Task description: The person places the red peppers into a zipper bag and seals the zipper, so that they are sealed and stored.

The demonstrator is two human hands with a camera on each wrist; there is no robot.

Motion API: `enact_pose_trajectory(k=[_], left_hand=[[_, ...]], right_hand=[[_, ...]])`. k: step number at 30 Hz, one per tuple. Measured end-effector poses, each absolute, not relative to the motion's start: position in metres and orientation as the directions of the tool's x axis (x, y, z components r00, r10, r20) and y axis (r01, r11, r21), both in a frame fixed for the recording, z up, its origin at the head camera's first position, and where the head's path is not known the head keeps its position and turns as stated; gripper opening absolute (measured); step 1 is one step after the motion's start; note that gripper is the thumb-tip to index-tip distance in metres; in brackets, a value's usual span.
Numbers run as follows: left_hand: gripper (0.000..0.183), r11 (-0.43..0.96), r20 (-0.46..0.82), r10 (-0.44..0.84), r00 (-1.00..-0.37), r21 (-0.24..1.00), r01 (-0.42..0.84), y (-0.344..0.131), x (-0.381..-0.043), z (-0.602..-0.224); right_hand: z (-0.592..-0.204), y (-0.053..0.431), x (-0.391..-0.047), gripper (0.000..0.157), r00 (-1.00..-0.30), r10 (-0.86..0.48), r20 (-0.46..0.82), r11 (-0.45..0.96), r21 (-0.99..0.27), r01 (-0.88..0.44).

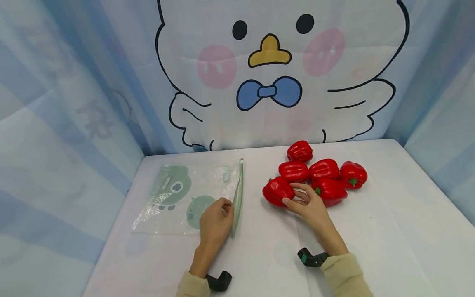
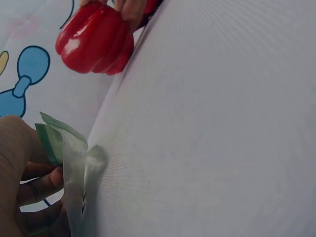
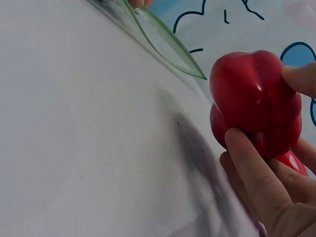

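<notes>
A clear zip bag (image 1: 219, 173) with green cartoon prints lies flat on the left of the table. My left hand (image 1: 217, 220) pinches its green-edged mouth (image 2: 52, 140), which faces right. In the right wrist view the two green edges (image 3: 195, 66) stand apart. My right hand (image 1: 313, 208) grips a glossy red bell pepper (image 1: 276, 192), thumb on one side and fingers on the other (image 3: 256, 103). That pepper is at the left front of a group of red bell peppers (image 1: 324, 169). One pepper (image 1: 330, 193) sits just beyond my right fingers.
The white table (image 1: 267, 255) has its back edge against a curtain (image 1: 271, 123) with a cartoon bird. More cloth (image 1: 55, 165) hangs at both sides. The farthest pepper (image 1: 299, 151) sits near the back edge. Each wrist wears a black strap device (image 1: 313, 258).
</notes>
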State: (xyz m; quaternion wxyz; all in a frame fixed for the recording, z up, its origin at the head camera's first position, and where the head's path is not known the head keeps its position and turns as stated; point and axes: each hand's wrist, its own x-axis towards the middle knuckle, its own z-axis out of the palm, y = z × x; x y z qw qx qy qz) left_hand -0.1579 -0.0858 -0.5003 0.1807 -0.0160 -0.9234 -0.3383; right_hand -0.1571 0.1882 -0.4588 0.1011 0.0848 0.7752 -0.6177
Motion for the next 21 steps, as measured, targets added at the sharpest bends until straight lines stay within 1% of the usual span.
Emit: enact_pose_trajectory(k=[5,12,17,21], left_hand=[[0.004,0.767,0.367,-0.1,-0.925,0.62,0.163,-0.086,-0.159,-0.503],[0.005,0.762,0.355,-0.093,-0.93,0.627,0.163,-0.087,-0.16,-0.504],[0.004,0.759,0.358,-0.078,-0.93,0.627,0.177,-0.088,-0.161,-0.507],[0.004,0.754,0.378,-0.054,-0.924,0.622,0.21,-0.089,-0.159,-0.508]], right_hand=[[-0.461,0.18,-0.165,0.076,-0.965,-0.038,-0.26,0.139,-0.958,0.252],[-0.464,0.168,-0.181,0.074,-0.967,-0.093,-0.236,0.099,-0.969,0.227],[-0.467,0.162,-0.191,0.074,-0.969,-0.132,-0.208,0.046,-0.978,0.204],[-0.473,0.157,-0.194,0.068,-0.971,-0.15,-0.186,0.029,-0.983,0.184]])
